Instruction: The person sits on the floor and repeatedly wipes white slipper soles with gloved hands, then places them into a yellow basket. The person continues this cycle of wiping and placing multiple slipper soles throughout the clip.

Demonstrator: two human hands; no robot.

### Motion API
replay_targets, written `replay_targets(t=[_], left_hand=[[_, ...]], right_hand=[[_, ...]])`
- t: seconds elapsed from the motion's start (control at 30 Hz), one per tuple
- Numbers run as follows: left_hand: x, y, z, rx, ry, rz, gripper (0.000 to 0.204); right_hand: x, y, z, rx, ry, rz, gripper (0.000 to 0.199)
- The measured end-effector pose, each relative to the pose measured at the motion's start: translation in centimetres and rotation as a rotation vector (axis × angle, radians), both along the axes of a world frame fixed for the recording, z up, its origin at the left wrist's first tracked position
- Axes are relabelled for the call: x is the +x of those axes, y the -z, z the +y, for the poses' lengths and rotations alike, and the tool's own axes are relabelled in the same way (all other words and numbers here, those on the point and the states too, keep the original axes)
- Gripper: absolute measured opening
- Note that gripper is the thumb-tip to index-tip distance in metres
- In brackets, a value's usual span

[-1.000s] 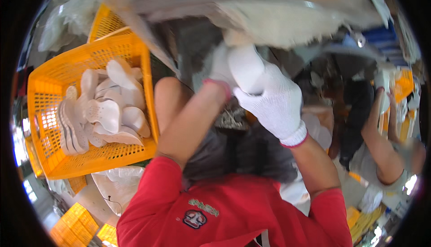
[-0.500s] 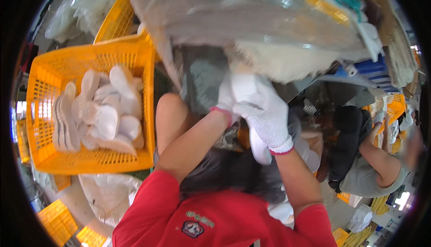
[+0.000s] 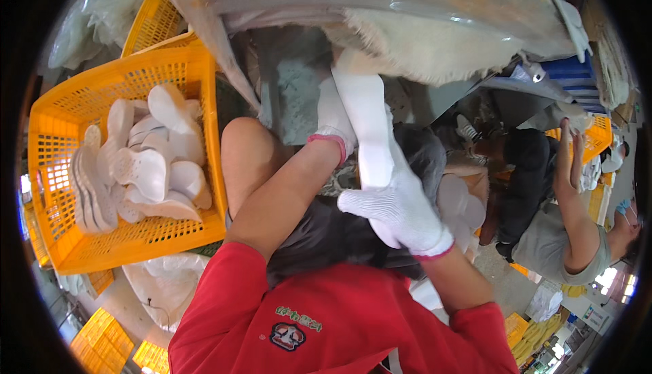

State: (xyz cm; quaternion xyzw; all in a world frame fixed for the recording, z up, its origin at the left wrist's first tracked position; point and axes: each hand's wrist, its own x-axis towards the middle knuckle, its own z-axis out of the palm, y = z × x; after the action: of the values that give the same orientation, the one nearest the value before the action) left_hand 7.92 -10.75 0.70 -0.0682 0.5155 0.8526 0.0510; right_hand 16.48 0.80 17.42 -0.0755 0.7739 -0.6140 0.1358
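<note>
Right gloved hand [image 3: 401, 212] fingers closed round lower end of long white foam sole piece [image 3: 367, 129], steadying it over lap. Left gloved hand [image 3: 333, 119] behind upper part, grip unclear. Yellow plastic mesh basket [image 3: 54, 122] of white soles just left, within reach.

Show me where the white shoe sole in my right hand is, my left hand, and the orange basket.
White shoe sole [image 3: 365, 119]: head view, on its flat middle above the glove.
Right hand [image 3: 401, 207]: head view, on the back of the white glove.
Left hand [image 3: 333, 112]: head view, on the glove's back.
Orange basket [image 3: 146, 74]: head view, on its far mesh wall.
</note>
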Motion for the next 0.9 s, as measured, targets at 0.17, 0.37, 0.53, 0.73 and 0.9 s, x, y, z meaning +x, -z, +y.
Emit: replay_targets(t=[0.17,0.37,0.53,0.73,0.9], left_hand=[[-1.6,-2.1,-0.1,0.431,-0.058,-0.102,0.049],[2.0,-4.2,1.3,0.884,0.009,-0.447,0.079],[4.4,-3.4,2.2,0.941,-0.068,-0.263,0.066],[1.9,-1.7,-1.3,-1.029,-0.048,0.236,0.038],[3.5,-0.5,-2.5,-0.837,0.374,0.166,0.071]], right_hand=[[-6.7,0.2,-2.1,-0.402,-0.054,-0.563,0.033],[2.3,1.9,3.6,0.555,-0.295,0.236,0.095],[7.0,5.5,11.2,0.208,0.238,-0.021,0.084],[3.7,3.5,6.6,0.308,0.263,0.260,0.044],[10.7,4.3,13.8,0.309,0.255,-0.035,0.055]])
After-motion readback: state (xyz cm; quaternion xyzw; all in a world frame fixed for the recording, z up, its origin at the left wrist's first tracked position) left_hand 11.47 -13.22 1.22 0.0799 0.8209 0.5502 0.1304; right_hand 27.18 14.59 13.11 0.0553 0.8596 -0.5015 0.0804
